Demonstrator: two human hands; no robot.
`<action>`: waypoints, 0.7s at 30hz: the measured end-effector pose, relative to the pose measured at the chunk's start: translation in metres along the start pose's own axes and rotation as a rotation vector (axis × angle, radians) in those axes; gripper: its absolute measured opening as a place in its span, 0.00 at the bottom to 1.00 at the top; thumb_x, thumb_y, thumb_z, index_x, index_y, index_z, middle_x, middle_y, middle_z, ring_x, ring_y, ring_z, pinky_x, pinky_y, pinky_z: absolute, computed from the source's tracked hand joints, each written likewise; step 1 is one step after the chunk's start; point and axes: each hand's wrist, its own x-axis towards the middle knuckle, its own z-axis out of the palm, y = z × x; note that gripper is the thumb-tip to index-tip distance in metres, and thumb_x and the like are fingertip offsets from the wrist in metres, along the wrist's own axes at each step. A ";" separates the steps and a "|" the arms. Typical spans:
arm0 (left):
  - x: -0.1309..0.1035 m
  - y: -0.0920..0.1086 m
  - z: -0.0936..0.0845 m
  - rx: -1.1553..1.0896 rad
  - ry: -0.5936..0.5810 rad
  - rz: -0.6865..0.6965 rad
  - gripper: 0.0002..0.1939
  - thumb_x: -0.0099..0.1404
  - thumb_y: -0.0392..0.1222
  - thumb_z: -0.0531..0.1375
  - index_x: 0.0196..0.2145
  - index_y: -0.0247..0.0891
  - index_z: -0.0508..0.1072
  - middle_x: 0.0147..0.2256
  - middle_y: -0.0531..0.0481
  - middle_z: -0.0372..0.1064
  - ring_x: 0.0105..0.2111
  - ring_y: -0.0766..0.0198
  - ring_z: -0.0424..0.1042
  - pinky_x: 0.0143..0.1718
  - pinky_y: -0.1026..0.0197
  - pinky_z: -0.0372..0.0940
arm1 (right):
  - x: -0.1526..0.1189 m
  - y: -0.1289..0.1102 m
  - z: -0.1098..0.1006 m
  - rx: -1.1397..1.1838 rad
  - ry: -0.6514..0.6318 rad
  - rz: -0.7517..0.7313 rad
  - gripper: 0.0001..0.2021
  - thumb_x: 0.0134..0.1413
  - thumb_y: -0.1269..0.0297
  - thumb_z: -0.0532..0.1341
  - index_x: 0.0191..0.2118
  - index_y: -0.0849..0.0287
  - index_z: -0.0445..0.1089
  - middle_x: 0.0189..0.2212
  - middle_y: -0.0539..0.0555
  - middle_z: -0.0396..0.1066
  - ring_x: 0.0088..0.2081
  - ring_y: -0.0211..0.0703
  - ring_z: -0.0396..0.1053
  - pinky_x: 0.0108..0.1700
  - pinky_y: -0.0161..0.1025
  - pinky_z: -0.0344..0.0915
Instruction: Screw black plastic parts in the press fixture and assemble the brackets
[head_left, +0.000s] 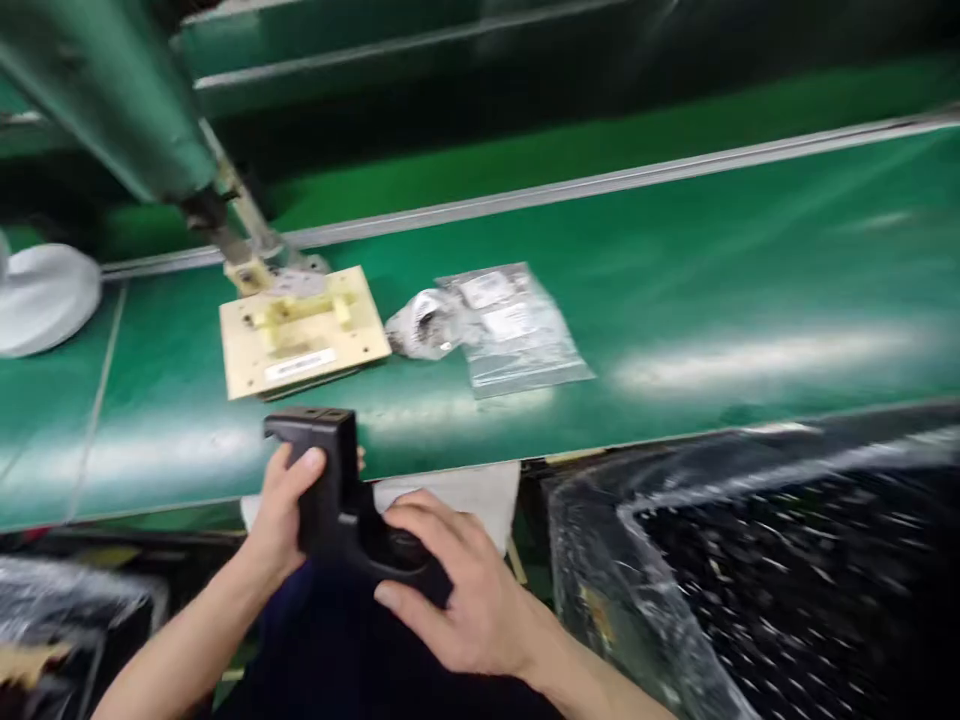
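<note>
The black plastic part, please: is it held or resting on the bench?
Held: left hand and right hand grip opposite ends of the black plastic part.

- On the table (720, 290), left: fixture plate (364, 320)
- Right of fixture plate: bundle (416, 325), then bag (517, 345)
- Near, before fixture plate: part (334, 510)
- Near right, before table: bin (592, 545)
- Near left: second bin (67, 585)

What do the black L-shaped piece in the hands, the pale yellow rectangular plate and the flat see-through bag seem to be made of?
Black L-shaped piece: probably moulded plastic, matte to satin; evenly dark, with crisp edges.

Pale yellow rectangular plate: perhaps plastic or resin board, smooth and dull; blur leaves this open.

Flat see-through bag: likely thin plastic film, glossy, with creases and bright reflections.
</note>
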 end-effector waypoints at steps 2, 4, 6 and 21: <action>0.003 -0.002 -0.002 -0.004 -0.027 0.041 0.26 0.45 0.55 0.71 0.35 0.32 0.73 0.29 0.46 0.75 0.27 0.62 0.74 0.29 0.64 0.68 | -0.004 0.007 0.010 0.080 0.022 0.039 0.18 0.58 0.62 0.59 0.53 0.58 0.61 0.44 0.61 0.68 0.45 0.49 0.70 0.46 0.45 0.70; 0.007 -0.003 -0.005 -0.029 -0.063 0.074 0.26 0.46 0.56 0.70 0.35 0.31 0.74 0.30 0.45 0.75 0.28 0.62 0.73 0.29 0.64 0.68 | -0.007 0.012 0.020 0.199 0.057 0.084 0.22 0.59 0.61 0.60 0.57 0.58 0.58 0.46 0.61 0.67 0.47 0.49 0.69 0.50 0.46 0.69; 0.012 -0.003 -0.006 -0.072 -0.097 0.100 0.27 0.47 0.57 0.69 0.36 0.31 0.75 0.31 0.44 0.75 0.29 0.62 0.73 0.31 0.63 0.69 | -0.009 0.015 0.028 0.360 0.110 0.136 0.28 0.60 0.57 0.60 0.62 0.56 0.52 0.50 0.62 0.65 0.50 0.50 0.68 0.53 0.47 0.68; 0.019 -0.011 0.001 -0.106 -0.211 0.331 0.26 0.50 0.59 0.67 0.38 0.36 0.75 0.31 0.47 0.73 0.31 0.62 0.72 0.33 0.61 0.70 | 0.006 0.012 0.046 0.488 0.336 0.348 0.24 0.53 0.57 0.66 0.53 0.55 0.63 0.44 0.56 0.71 0.43 0.44 0.72 0.46 0.39 0.70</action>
